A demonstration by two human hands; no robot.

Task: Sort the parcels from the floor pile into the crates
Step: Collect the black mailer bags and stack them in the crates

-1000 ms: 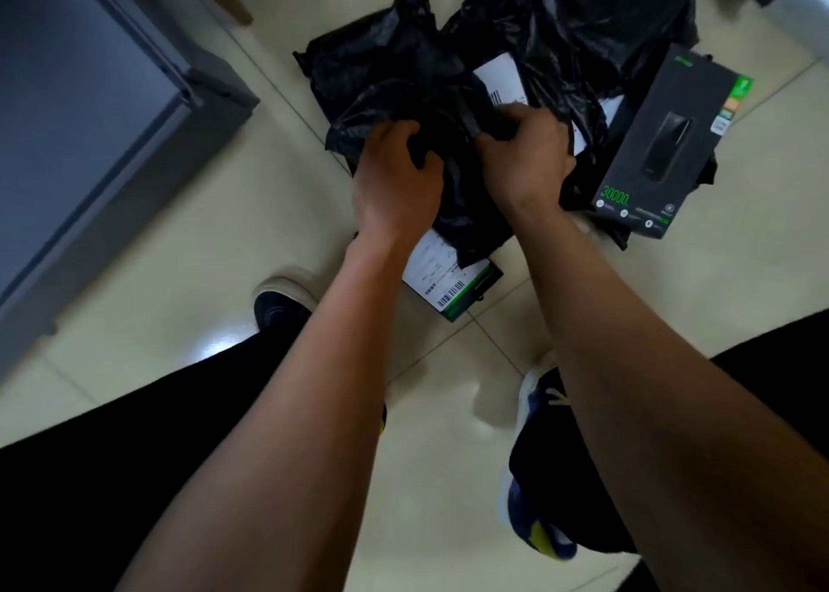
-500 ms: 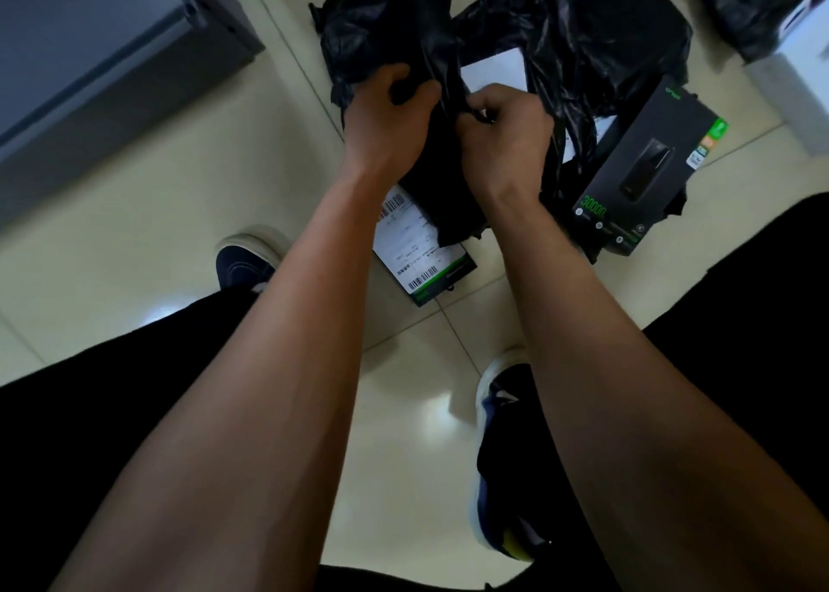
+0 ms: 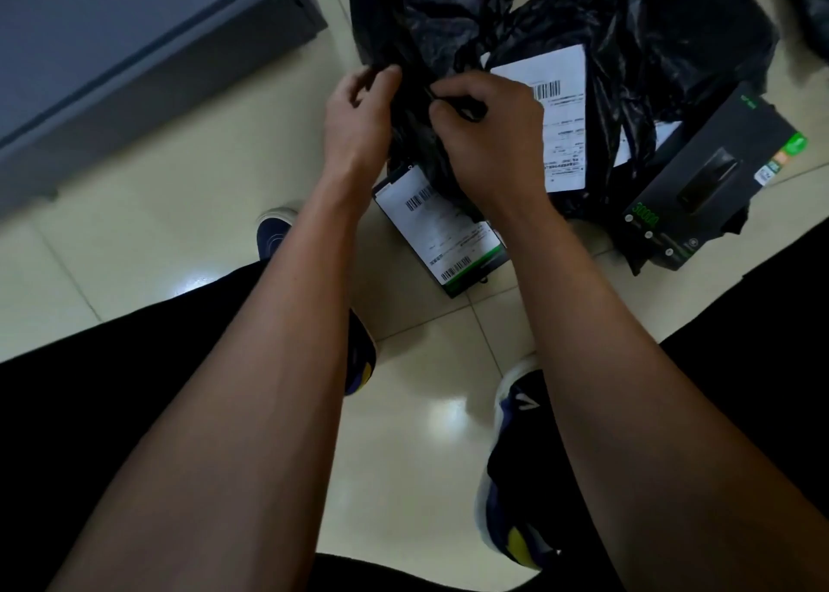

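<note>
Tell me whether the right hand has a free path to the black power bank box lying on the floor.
Probably yes. The black power bank box lies uncovered on the tiles just right of the right hand, nothing between but low bag folds. That hand now grips the black bag, so it must let go first.

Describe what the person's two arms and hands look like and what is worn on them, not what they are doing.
Both forearms are bare up to the bottom edge of the picture; no sleeve shows. The left hand and right hand wear no gloves, and no watch, ring, bracelet or marking is visible on either hand or wrist. The picture is dim, so fine detail cannot be told.
</note>
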